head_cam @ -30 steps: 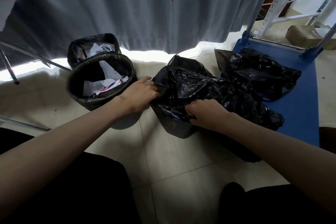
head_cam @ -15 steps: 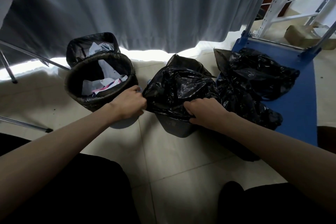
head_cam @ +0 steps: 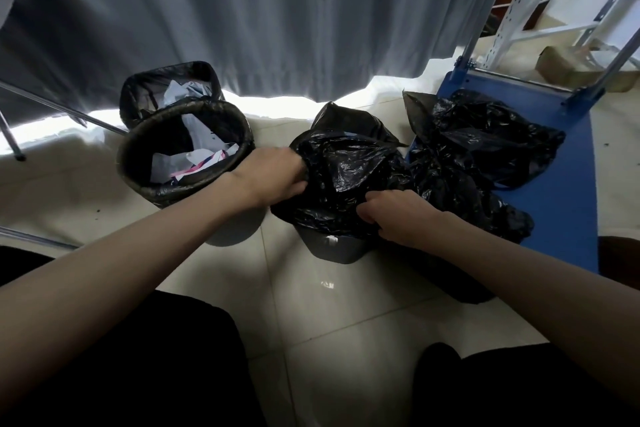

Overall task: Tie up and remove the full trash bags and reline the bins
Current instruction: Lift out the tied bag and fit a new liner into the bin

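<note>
Centrally, both hands [head_cam: 273,177] [head_cam: 398,215] gripping bag [head_cam: 346,177], bins [head_cam: 183,156] beside

lined bins [head_cam: 183,152] left, loose bags [head_cam: 485,149] right

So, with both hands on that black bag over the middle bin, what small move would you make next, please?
Probably pull the black bag further down over the bin. The left hand and right hand each grip its edge, yet the plastic is bunched on top and the bin's lower wall is bare.
</note>
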`<state>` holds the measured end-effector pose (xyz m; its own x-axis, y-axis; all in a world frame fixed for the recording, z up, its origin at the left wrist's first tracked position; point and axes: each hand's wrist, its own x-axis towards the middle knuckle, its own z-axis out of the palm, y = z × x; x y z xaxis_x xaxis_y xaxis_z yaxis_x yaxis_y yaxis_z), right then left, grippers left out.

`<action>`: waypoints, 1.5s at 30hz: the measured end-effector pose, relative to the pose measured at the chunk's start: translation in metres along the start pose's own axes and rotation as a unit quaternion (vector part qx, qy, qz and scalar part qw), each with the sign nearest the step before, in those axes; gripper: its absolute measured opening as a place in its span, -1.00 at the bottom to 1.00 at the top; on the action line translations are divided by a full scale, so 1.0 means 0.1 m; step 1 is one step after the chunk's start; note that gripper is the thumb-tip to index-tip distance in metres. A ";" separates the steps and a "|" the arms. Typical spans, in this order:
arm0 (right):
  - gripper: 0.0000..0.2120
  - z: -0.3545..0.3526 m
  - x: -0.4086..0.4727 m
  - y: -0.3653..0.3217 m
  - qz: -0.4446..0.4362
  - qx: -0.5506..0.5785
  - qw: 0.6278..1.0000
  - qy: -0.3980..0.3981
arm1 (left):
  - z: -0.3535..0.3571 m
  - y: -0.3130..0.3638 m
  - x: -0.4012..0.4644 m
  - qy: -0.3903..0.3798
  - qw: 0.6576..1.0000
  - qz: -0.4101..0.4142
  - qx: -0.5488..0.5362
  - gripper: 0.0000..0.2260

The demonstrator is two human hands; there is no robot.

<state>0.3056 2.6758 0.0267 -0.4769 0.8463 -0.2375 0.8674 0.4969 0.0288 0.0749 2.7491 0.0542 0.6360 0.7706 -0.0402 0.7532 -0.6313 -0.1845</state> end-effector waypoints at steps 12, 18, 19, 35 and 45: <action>-0.79 0.06 -0.17 0.10 -0.002 0.007 1.000 -0.021 | 0.25 0.18 0.44 -0.038 0.994 -0.099 -0.017 -0.71; -0.79 0.08 -0.19 0.11 -0.003 0.017 1.000 -0.018 | 0.34 0.07 0.54 -0.039 0.977 -0.171 -0.126 -0.68; -0.79 0.08 -0.18 0.11 -0.005 0.017 1.000 -0.020 | 0.36 0.04 0.55 -0.040 0.967 -0.191 -0.162 -0.64; -0.55 -0.07 0.15 0.22 0.087 0.026 0.996 0.004 | 0.28 0.12 0.15 -0.169 0.982 -0.018 -0.086 -0.20; -0.64 -0.02 0.35 0.11 0.031 -0.073 0.994 0.074 | 0.51 0.36 0.16 -0.113 0.991 0.039 0.066 -0.30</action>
<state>0.2986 2.7111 0.0206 -0.4486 0.8895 -0.0867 0.8705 0.4569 0.1827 0.1033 2.7435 -0.0035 0.6264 0.7293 -0.2752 0.6653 -0.6842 -0.2988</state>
